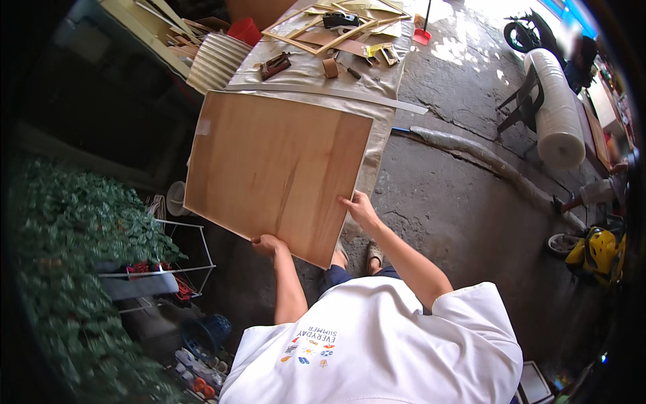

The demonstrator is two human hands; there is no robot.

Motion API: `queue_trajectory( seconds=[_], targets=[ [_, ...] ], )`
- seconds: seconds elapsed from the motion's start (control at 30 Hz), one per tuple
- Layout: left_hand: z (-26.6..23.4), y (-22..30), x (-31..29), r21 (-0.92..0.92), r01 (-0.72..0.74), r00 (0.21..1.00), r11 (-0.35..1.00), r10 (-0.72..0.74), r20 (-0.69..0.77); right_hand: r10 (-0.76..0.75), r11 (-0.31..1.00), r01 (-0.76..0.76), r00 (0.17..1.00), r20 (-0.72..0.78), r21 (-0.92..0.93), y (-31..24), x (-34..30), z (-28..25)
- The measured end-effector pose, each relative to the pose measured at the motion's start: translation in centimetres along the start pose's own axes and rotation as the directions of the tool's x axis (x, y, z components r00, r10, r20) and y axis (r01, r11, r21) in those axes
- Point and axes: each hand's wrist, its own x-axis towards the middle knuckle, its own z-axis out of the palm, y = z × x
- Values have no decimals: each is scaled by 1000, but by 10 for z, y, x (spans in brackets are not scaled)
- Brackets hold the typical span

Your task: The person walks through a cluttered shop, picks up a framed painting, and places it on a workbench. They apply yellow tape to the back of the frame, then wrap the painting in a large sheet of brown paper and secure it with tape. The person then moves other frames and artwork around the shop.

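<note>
A large, nearly square plywood panel (276,168) with a thin pale edge is between my two hands, its far part over the covered worktable (383,138). My left hand (268,244) is closed on the near edge, the thumb on the wooden face and the other fingers hidden underneath. On the right edge, near the closest corner, my right hand (360,207) grips the panel in the same way. A small pale patch shows near the panel's far left corner. Just beyond its far edge, a long flat metal strip (330,96) lies across the table.
Farther along the table lie wooden frames (316,40), a dark red staple gun (274,65), a black tool (340,19) and a brown block (330,68). A plastic-wrapped roll (560,114) is at right, near a dark chair (521,101). Green foliage (81,229) and a white rack (202,249) stand left.
</note>
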Motion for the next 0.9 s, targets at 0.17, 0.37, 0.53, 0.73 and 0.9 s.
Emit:
queue_trajectory(
  seconds=[0.17, 0.37, 0.53, 0.73, 0.9],
  targets=[
    [75, -25, 21, 192, -151, 988, 970, 156, -8, 172, 977, -194, 965, -199, -94, -22, 72, 4],
    [103, -90, 44, 255, -215, 794, 943, 18, 607, 74, 779, -393, 831, -551, -488, 45, 104, -41],
    [78, -67, 74, 379, -146, 572, 914, -234, 786, -103, 682, -348, 825, -556, -643, 29, 25, -46],
    [68, -49, 101, 398, 86, 602, 914, -366, 710, 79, 711, -641, 480, -874, -288, 97, -139, -70],
    [53, -50, 90, 399, -26, 649, 916, -288, 704, 653, 178, -984, 104, -751, 19, 215, -283, -95]
  ],
)
